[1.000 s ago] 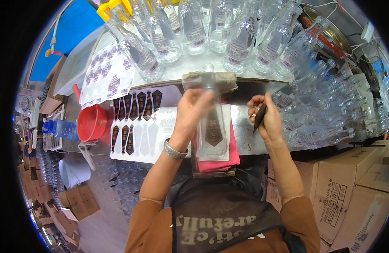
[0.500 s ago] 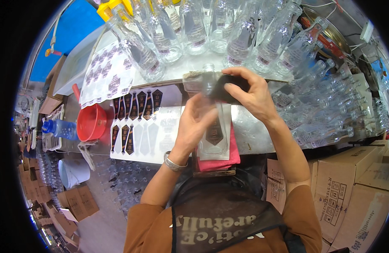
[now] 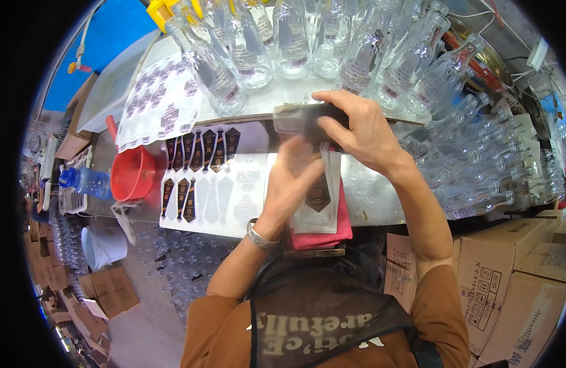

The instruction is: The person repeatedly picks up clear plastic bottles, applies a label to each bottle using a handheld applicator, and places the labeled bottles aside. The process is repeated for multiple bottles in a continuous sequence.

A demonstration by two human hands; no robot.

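The right hand (image 3: 367, 134) gripped a dark pad (image 3: 333, 116); left hand (image 3: 291, 178), I couldn't tell. Bottles (image 3: 292, 43) crowded the far worktop (image 3: 275, 95), cartons (image 3: 499, 260) near right.

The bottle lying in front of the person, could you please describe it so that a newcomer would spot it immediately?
Find the grey metal worktop, then the pink cloth at its near edge. On a white sheet over that cloth, partly hidden by the left hand and right hand, lies the clear bottle. It lies flat with a dark tie-shaped label, whereas the bottles beyond it stand upright.
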